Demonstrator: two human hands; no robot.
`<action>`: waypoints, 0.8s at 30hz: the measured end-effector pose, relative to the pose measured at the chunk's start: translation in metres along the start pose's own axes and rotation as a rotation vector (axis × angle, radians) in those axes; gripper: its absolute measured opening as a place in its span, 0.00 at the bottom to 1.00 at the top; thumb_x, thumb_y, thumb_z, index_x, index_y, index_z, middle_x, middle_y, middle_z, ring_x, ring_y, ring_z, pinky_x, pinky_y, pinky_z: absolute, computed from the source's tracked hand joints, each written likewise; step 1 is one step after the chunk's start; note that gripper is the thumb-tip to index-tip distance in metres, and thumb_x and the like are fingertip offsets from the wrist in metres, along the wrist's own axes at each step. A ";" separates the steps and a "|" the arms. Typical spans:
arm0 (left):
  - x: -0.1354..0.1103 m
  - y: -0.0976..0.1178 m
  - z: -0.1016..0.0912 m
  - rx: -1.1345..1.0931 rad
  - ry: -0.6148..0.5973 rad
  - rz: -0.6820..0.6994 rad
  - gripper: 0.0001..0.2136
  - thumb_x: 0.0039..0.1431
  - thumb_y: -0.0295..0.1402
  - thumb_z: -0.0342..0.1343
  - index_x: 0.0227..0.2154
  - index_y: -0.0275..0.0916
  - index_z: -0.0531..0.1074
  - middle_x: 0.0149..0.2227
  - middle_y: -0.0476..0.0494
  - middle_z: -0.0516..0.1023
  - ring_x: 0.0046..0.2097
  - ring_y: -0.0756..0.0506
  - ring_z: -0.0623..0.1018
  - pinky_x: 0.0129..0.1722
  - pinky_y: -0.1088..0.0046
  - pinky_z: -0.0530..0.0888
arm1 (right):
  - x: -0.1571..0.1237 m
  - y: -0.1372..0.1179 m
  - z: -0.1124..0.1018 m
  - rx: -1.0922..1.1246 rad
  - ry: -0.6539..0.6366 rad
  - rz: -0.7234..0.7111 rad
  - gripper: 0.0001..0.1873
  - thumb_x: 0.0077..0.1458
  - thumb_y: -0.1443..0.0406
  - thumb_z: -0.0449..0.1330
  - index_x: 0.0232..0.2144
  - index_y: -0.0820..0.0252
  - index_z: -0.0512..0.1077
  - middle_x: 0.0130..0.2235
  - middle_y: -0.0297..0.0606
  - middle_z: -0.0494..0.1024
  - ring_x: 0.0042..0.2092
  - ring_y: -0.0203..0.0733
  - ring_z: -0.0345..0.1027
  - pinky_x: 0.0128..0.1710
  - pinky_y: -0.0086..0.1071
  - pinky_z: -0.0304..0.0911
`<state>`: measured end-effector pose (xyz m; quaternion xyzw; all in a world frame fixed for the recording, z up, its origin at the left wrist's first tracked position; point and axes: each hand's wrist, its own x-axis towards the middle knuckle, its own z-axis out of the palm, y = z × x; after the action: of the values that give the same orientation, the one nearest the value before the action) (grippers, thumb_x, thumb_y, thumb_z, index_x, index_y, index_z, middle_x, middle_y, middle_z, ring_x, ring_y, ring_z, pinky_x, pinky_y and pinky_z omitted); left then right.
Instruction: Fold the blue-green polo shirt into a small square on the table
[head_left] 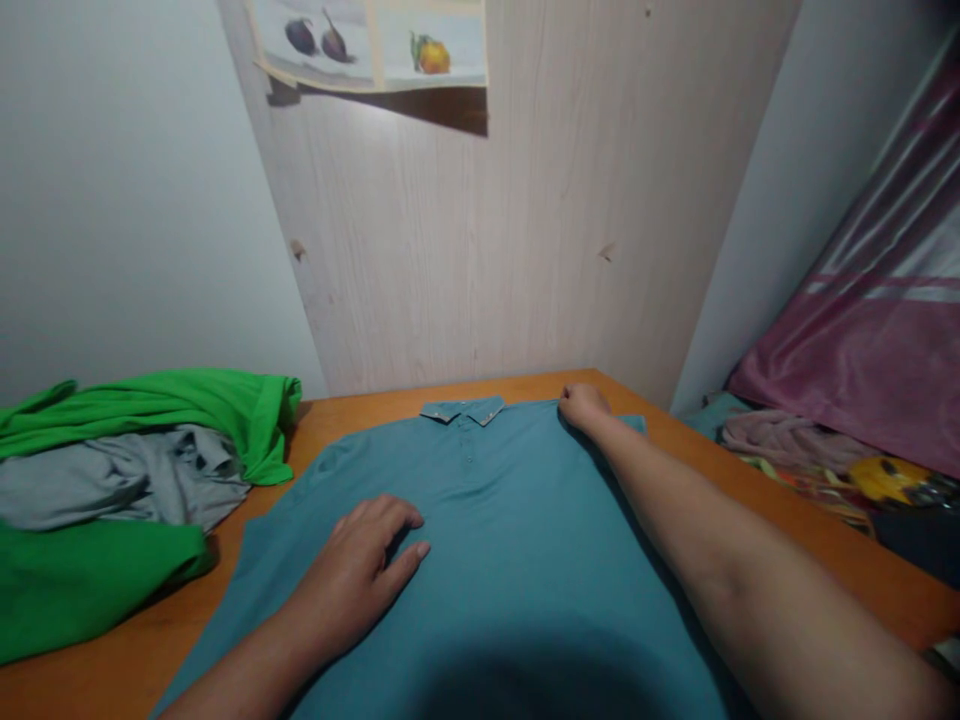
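A teal polo shirt lies spread face up, its collar toward the wall and its buttoned placket below the collar. My left hand rests on the left part of the shirt's chest, thumb apart from the curved fingers. Over at the shirt's far right shoulder, my right hand is closed on the fabric near the sleeve seam. The fingertips of that hand are partly hidden. My right forearm crosses above the shirt's right side.
The shirt lies on an orange-brown table against a wood-grain panel. Green clothing and a grey garment are heaped at the left. Beyond the right edge are a pink curtain and a yellow item among cloths.
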<state>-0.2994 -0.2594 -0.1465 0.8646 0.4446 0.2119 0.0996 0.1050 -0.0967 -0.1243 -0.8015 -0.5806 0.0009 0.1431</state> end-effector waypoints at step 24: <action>0.000 0.005 -0.003 0.010 0.002 -0.003 0.12 0.66 0.44 0.52 0.45 0.45 0.72 0.46 0.43 0.77 0.49 0.40 0.74 0.49 0.59 0.69 | -0.021 -0.075 0.038 -0.019 -0.230 -0.429 0.33 0.70 0.51 0.44 0.68 0.64 0.56 0.71 0.50 0.54 0.72 0.53 0.43 0.69 0.47 0.41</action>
<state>-0.2973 -0.2622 -0.1427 0.8642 0.4470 0.2105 0.0951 0.0225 -0.0861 -0.1468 -0.6557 -0.7501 0.0562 0.0651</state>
